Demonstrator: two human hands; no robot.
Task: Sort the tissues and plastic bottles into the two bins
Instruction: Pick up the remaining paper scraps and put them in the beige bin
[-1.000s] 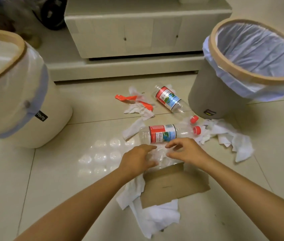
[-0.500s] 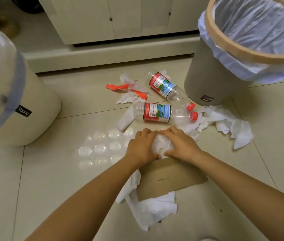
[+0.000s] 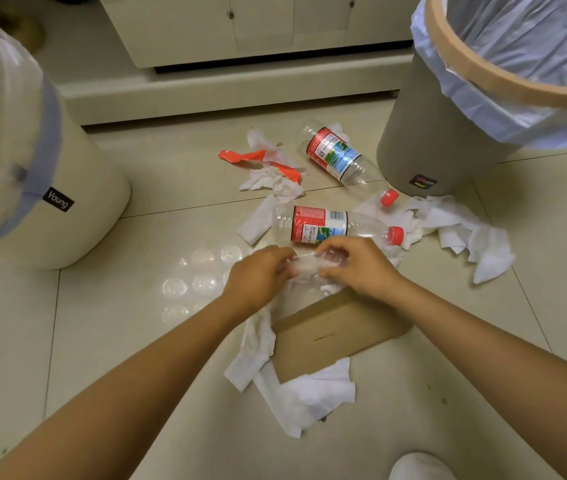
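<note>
Head view: both hands (image 3: 310, 268) pinch clear wrapper (image 3: 306, 265); bottle (image 3: 330, 225) just beyond.

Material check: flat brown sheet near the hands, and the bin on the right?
Brown sheet: looks like matte cardboard, flat, with stiff cut edges. Right bin: smooth grey wall, probably plastic; tan rim ring of unclear material; thin translucent plastic liner folded over the rim.
</note>
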